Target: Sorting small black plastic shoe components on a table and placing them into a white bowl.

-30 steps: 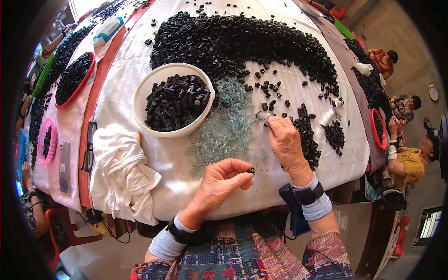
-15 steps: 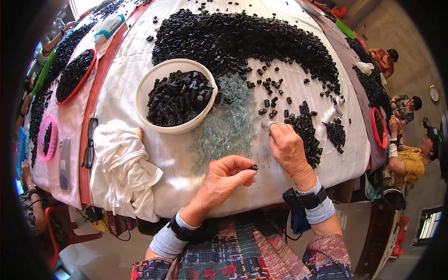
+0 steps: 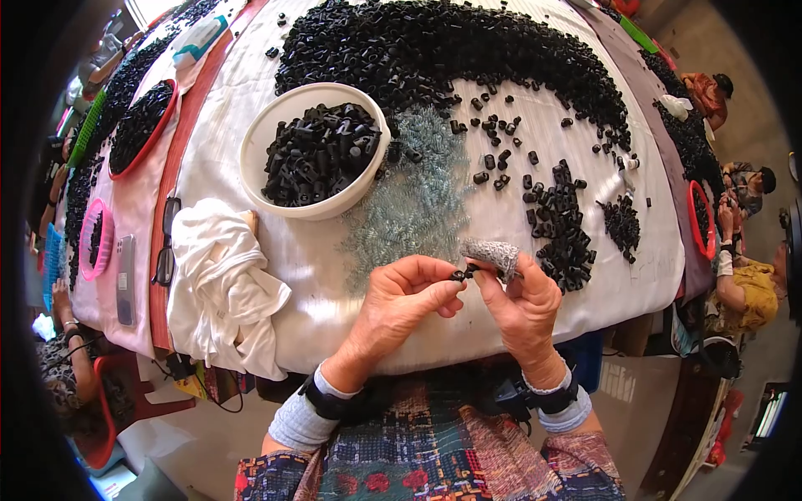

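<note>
My left hand (image 3: 409,296) pinches a small black plastic part (image 3: 456,275) between thumb and fingertips, near the table's front edge. Facing it, my right hand (image 3: 526,309) holds another small black piece (image 3: 471,268) against or very close to that part; whether they are joined I cannot tell. A grey knitted finger cover (image 3: 497,253) sits on a right-hand finger. Just beyond both hands lies a heap of fine silvery springs (image 3: 409,213). To the right are a cluster of black plastic parts (image 3: 555,221) and a smaller pile of tiny black pieces (image 3: 621,221).
A white bowl (image 3: 252,171) filled with black parts stands left of the springs. A large black heap (image 3: 468,50) spreads across the far side. White cloth (image 3: 221,292), glasses (image 3: 164,267) and a phone (image 3: 125,280) lie left. Other people (image 3: 748,292) sit at neighbouring tables.
My right hand has come from beside the black cluster leftward and nearer, meeting my left hand with a small black piece. My left hand still pinches its part. The view has shifted slightly.
</note>
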The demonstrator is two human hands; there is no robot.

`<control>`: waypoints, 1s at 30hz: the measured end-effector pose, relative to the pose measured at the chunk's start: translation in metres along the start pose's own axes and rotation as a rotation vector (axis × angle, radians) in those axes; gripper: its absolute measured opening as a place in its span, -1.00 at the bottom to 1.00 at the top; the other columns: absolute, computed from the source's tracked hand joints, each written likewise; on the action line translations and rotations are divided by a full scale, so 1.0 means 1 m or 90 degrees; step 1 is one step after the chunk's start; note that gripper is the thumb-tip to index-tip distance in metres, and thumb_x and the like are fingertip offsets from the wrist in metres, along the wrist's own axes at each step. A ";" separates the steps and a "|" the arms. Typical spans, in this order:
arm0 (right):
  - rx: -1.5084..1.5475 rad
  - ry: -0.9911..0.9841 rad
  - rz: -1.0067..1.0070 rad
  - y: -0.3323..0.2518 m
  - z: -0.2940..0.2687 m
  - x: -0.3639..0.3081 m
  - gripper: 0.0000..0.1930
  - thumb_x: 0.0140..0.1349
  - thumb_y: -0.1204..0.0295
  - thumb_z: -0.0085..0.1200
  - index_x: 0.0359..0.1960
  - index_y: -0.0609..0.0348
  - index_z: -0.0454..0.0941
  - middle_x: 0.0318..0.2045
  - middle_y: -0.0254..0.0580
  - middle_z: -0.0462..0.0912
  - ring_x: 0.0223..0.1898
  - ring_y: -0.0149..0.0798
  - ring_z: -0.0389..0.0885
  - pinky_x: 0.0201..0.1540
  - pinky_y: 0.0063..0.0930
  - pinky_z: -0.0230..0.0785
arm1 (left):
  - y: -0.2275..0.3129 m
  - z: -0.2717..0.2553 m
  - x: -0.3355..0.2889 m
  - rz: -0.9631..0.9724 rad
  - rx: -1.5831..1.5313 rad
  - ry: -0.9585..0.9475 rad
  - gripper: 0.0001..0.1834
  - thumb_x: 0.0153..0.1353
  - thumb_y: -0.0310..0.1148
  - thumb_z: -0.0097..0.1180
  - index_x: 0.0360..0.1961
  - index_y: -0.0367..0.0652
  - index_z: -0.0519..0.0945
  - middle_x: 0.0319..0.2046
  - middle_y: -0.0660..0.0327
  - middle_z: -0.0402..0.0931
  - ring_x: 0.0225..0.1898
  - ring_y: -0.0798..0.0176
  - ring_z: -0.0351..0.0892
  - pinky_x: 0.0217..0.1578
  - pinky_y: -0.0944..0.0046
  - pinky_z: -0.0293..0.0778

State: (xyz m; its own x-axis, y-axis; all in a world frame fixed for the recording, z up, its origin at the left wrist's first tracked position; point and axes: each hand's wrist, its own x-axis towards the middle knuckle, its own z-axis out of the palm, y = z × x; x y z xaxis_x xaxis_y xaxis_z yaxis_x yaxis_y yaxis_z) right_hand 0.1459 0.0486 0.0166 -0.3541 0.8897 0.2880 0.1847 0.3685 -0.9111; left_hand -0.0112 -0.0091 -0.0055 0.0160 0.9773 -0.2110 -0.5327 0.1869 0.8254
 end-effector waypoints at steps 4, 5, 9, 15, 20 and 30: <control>-0.010 0.037 -0.020 0.007 0.005 -0.004 -0.77 0.04 0.61 0.18 -0.21 0.18 0.59 -0.42 -0.22 0.68 -0.45 -0.47 0.61 -0.38 -0.63 0.43 | -0.002 0.001 0.000 0.012 -0.006 0.006 -0.77 0.18 -0.44 0.17 -0.17 -0.33 0.52 -0.34 0.18 0.59 -0.36 0.39 0.60 -0.32 0.43 0.53; -0.032 0.038 -0.026 0.008 0.006 -0.005 -0.77 0.04 0.61 0.18 -0.22 0.18 0.59 -0.41 -0.22 0.68 -0.45 -0.46 0.62 -0.38 -0.62 0.43 | -0.002 0.002 0.000 0.011 -0.004 0.008 -0.77 0.18 -0.44 0.17 -0.17 -0.33 0.52 -0.34 0.18 0.59 -0.36 0.39 0.60 -0.32 0.43 0.53; -0.042 0.055 -0.055 0.011 0.007 -0.005 -0.77 0.04 0.61 0.17 -0.22 0.18 0.59 -0.42 -0.20 0.67 -0.44 -0.43 0.63 -0.39 -0.60 0.44 | -0.001 0.003 -0.001 0.011 0.009 0.015 -0.77 0.18 -0.45 0.17 -0.18 -0.34 0.52 -0.35 0.18 0.59 -0.36 0.39 0.60 -0.31 0.44 0.53; -0.032 0.062 -0.033 0.007 0.010 -0.007 -0.79 0.03 0.63 0.17 -0.25 0.21 0.58 -0.42 -0.19 0.67 -0.42 -0.37 0.64 -0.36 -0.58 0.45 | -0.001 0.004 -0.001 0.009 0.017 0.027 -0.78 0.17 -0.46 0.17 -0.18 -0.35 0.52 -0.35 0.18 0.59 -0.36 0.38 0.61 -0.32 0.44 0.54; -0.126 0.034 -0.065 -0.002 0.007 -0.007 -0.83 0.01 0.66 0.17 -0.32 0.26 0.56 -0.48 -0.17 0.60 -0.48 -0.32 0.59 -0.43 -0.53 0.40 | -0.001 0.005 -0.002 -0.001 0.018 0.026 -0.79 0.18 -0.48 0.16 -0.18 -0.35 0.52 -0.34 0.16 0.59 -0.35 0.36 0.62 -0.31 0.43 0.55; -0.148 0.030 -0.180 0.010 0.006 -0.007 -0.78 -0.11 0.73 0.17 -0.37 0.28 0.54 -0.51 -0.14 0.55 -0.51 -0.17 0.53 -0.46 -0.43 0.39 | -0.006 0.008 -0.003 0.004 0.050 0.055 -0.79 0.18 -0.47 0.15 -0.19 -0.38 0.52 -0.35 0.14 0.59 -0.36 0.35 0.62 -0.34 0.44 0.56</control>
State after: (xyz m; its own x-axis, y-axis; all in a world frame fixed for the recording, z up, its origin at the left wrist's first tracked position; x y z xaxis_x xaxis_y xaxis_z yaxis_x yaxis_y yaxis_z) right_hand 0.1451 0.0444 0.0037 -0.3796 0.7532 0.5372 0.2902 0.6483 -0.7039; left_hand -0.0013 -0.0121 -0.0056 -0.0617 0.9670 -0.2472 -0.4647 0.1914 0.8646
